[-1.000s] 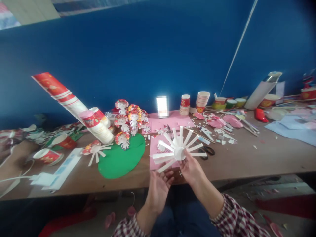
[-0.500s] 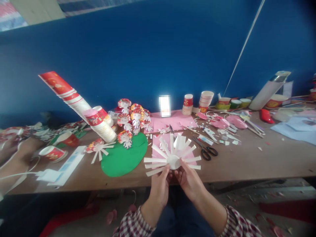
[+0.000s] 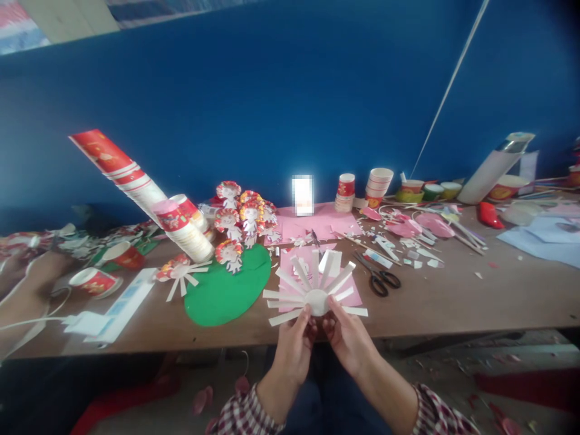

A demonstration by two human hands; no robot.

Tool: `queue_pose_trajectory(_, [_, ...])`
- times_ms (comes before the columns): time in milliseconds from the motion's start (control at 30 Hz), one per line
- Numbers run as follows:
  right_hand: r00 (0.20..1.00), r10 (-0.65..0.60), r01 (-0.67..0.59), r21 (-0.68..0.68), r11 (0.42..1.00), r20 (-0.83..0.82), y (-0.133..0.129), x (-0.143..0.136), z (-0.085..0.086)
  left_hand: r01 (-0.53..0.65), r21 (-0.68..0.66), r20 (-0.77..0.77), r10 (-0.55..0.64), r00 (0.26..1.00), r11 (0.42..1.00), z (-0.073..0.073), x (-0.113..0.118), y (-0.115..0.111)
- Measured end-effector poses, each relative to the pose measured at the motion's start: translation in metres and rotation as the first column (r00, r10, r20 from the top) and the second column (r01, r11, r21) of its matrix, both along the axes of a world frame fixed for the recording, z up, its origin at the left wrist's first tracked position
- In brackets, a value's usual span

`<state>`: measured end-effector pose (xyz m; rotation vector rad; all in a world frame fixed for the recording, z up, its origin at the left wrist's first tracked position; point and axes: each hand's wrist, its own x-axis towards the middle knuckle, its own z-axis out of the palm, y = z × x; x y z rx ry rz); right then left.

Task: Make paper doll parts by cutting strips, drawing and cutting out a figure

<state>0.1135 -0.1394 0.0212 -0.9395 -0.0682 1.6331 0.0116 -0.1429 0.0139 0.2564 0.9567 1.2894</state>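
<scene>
Between my hands is a paper cup cut into strips [image 3: 316, 301], its white round base in the middle and its strips fanned outward. My left hand [image 3: 296, 344] pinches it at the lower left of the base, thumb on top. On the other side my right hand [image 3: 348, 335] grips it with the thumb near the base's right edge. The fingers beneath are partly hidden. Behind the cut cup lies a pink sheet [image 3: 286, 266] on the table. Black-handled scissors [image 3: 384, 281] rest to the right of it.
A green paper oval [image 3: 226, 296] lies left of my hands, near several paper figures [image 3: 251, 216]. Stacked paper cups [image 3: 149, 196] lean behind it. A power strip [image 3: 129, 305] and another person's arm [image 3: 27, 290] are at the left. Paper scraps [image 3: 412, 254] litter the right.
My right thumb has shifted slightly, and some strips at the upper right have moved closer together. Both hands keep their hold on the cut paper cup.
</scene>
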Motion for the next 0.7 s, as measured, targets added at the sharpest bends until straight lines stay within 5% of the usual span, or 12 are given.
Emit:
queue_pose_trajectory(367, [0.992,0.109,-0.112,0.049,0.992,0.071,-0.003,0.002,-0.001,-0.008,-0.010,-0.028,0.008,1.000,1.000,0.010,-0.010,0.006])
queue_pose_trajectory(567, [0.937,0.325,-0.333,0.044,0.942,0.130,-0.021,0.023,-0.001,-0.124,-0.060,-0.038,0.122,0.992,0.990,0.021,-0.036,0.043])
queue_pose_trajectory(700, [0.905,0.365,-0.383,0.044,0.923,0.219,-0.037,0.043,-0.008,-0.170,-0.049,-0.012,0.170,0.985,0.984,0.027,-0.056,0.075])
